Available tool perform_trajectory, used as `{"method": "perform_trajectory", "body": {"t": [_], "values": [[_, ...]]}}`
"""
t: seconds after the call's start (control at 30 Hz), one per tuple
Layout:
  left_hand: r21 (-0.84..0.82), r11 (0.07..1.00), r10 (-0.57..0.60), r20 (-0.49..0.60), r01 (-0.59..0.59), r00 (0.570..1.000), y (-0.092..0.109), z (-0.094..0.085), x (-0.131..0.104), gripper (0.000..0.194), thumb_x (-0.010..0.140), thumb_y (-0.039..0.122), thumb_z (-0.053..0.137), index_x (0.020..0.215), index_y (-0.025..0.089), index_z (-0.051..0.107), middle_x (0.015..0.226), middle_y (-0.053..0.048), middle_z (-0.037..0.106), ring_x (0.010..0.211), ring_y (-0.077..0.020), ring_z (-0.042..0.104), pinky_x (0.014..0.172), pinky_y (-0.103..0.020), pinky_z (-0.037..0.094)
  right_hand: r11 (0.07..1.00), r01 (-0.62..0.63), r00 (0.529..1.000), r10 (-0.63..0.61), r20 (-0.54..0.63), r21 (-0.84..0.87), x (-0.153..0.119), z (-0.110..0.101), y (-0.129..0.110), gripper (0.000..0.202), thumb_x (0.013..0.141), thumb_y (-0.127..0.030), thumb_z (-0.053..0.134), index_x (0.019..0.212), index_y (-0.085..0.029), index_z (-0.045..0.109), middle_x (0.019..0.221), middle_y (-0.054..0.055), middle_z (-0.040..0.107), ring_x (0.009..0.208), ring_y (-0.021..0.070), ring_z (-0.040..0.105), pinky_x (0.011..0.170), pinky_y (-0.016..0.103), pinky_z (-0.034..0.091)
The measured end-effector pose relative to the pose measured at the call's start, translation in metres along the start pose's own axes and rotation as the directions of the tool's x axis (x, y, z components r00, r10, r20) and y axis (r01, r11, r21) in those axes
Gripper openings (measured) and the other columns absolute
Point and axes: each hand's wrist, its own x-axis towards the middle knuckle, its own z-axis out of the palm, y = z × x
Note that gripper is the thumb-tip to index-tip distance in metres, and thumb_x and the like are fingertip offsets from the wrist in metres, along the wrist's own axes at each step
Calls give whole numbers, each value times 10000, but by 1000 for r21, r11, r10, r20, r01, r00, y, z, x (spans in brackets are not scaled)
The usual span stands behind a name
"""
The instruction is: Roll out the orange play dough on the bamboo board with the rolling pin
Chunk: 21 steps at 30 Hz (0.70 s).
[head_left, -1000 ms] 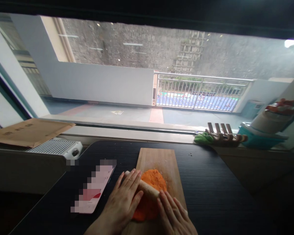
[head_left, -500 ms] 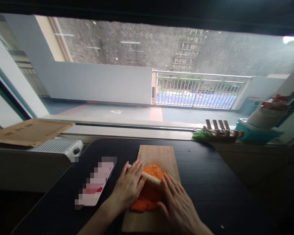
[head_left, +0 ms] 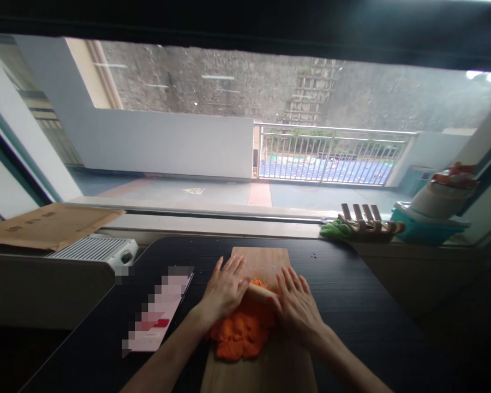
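Note:
A sheet of orange dough [head_left: 242,332], lumpy and ragged along its near edge, lies on a wooden board [head_left: 264,258]. Across its far part rests a pale rolling pin [head_left: 260,293], visible only between my hands. My left hand [head_left: 226,286] lies flat over the pin's left end, fingers stretched forward. Over the right end, my right hand [head_left: 298,303] presses with its palm, fingers outstretched and slightly spread. Both hands are open and cover the pin's ends. A little orange dough shows beyond the pin.
The board is on a dark table [head_left: 352,305]. Left of it lies a pink, partly pixelated flat object [head_left: 159,322]. A brown envelope [head_left: 53,224] sits on a white slatted unit at the left. A green cloth [head_left: 335,230] and a teal container [head_left: 423,226] stand by the window.
Both hands have moved forward along the board with the rolling pin, to the far part of the dough. More of the near dough is uncovered. The view has tilted slightly upward.

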Motion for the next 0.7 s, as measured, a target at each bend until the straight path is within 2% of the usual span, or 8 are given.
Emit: {"method": "perform_trajectory", "body": {"t": [0.07,0.17,0.27,0.37,0.47,0.57,0.7], "values": [[-21,998,-53,-30,52,998,4,-9,21,508,911,330,372,1362,106,439,1448,-156,434,1358,-275,360,1119,-511,229,996,-90,993,90,74,-5,23,-16,6,524,941,-404,378,1360,-101,460,1459,178,396,1359,327,326,1078,514,275],[-65,985,-160,-46,157,986,4,-25,25,441,942,290,262,1212,120,567,1259,-155,600,1186,-242,533,1010,-416,384,996,-34,995,27,95,80,35,-27,11,452,925,-351,418,1330,-164,483,1366,141,500,1251,293,434,1018,444,335],[-104,963,-242,84,250,967,2,-31,7,392,930,262,295,908,158,672,939,-103,696,891,-208,651,798,-325,482,990,-4,993,-13,115,139,32,-23,13,311,900,-254,449,1181,-199,573,1166,89,596,1069,227,525,908,335,396],[-103,944,-283,233,313,930,4,-27,1,331,918,284,390,785,166,668,830,-80,686,822,-216,660,750,-329,486,986,-40,993,21,118,162,35,-17,19,214,907,-212,420,1001,-183,611,1036,71,610,981,190,540,852,273,392],[-89,922,-328,336,376,883,7,-22,13,265,918,353,488,990,145,636,997,-82,656,914,-219,635,805,-396,507,980,-106,990,90,105,167,39,-17,28,215,918,-211,393,979,-161,593,1009,88,598,941,194,540,818,278,386],[-119,909,-317,426,400,847,7,-22,26,358,886,359,568,1187,166,543,1186,-79,582,998,-210,601,834,-424,523,977,-128,987,109,115,170,37,-20,37,201,914,-214,407,949,-165,599,993,85,594,943,194,541,815,277,379],[-192,889,-280,489,415,826,5,-23,34,352,888,359,563,1180,163,550,1186,-77,583,1006,-221,600,839,-427,521,977,-121,984,95,154,176,35,-23,43,191,909,-223,426,944,-177,607,997,73,593,956,180,546,815,259,373]]}}
